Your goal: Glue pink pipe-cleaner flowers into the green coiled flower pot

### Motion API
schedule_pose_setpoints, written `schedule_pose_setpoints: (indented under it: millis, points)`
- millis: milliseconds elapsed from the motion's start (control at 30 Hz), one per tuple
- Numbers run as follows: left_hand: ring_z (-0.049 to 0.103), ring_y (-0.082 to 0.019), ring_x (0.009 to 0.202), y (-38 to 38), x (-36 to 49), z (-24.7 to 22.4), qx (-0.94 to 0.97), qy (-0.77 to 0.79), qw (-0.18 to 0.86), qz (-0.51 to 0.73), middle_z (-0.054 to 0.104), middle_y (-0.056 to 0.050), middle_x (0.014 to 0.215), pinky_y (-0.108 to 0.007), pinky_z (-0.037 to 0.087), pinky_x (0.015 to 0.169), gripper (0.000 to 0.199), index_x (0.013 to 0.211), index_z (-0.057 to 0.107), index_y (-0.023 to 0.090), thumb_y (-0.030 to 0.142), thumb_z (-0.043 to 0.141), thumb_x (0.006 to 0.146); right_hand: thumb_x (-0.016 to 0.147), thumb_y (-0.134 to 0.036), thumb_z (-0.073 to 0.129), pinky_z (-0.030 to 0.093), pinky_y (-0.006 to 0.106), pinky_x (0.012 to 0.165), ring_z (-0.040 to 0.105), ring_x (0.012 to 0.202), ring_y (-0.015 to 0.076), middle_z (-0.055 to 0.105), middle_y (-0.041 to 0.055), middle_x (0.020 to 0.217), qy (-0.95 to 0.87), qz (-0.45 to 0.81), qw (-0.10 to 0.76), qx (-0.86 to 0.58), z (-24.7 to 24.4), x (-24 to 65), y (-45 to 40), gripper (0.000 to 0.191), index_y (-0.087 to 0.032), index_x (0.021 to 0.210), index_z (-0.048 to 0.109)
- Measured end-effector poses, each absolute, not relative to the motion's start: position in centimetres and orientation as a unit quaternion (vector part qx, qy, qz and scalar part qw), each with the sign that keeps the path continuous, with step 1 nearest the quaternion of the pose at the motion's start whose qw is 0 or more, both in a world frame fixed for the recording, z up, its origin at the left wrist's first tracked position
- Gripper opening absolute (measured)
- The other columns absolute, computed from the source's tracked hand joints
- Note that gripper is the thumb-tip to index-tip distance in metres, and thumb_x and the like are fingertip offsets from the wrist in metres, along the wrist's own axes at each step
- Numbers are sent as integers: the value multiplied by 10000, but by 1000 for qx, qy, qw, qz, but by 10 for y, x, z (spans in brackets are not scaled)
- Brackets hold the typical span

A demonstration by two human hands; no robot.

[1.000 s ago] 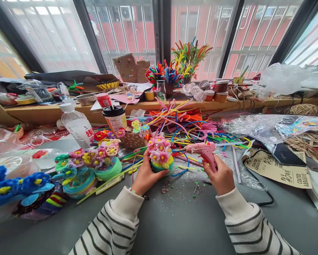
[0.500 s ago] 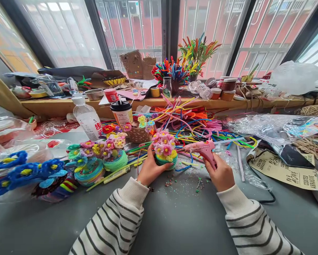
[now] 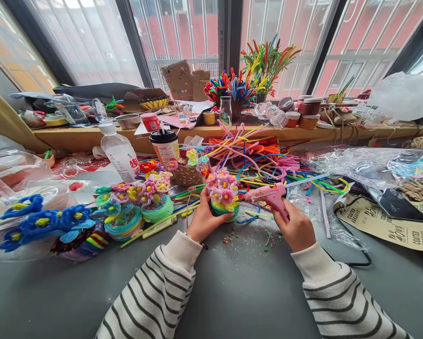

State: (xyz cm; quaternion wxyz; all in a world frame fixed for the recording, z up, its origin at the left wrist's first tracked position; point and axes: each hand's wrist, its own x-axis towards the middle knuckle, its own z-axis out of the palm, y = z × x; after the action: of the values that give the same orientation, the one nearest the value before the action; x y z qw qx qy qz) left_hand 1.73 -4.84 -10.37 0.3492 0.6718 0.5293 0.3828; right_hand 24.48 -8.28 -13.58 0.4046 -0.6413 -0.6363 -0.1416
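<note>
Left fingers (image 3: 223, 219) clasp the flowerpot (image 3: 224, 196), right fingers (image 3: 279, 220) the glue gun (image 3: 271, 194), narrow gap between.

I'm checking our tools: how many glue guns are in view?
1: the pink plastic glue gun, in the right hand, pointing toward the pink-flowered, green-and-yellow pot. Others may be hidden from view.

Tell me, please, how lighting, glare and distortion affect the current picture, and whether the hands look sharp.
Head view: washed-out windows at the back; head view: glare on the clear plastic wrap; head view: outer window frames lean outward, likely wide-angle distortion; head view: left hand, right hand and pink glue gun fairly sharp.
</note>
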Motion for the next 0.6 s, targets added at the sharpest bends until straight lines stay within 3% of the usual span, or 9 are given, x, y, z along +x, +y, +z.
schedule_pose_setpoints:
  millis: [600]
  points:
    - [392, -242, 1185, -48, 17, -105, 687, 505, 355, 383, 428, -149, 1254, -370, 315, 974, 1038, 1324, 32, 164, 420, 688, 561, 817, -320, 432, 425, 241, 524, 600, 616, 165, 659, 106, 800, -655, -318, 361, -582, -124, 246, -89, 329, -69, 989, 558]
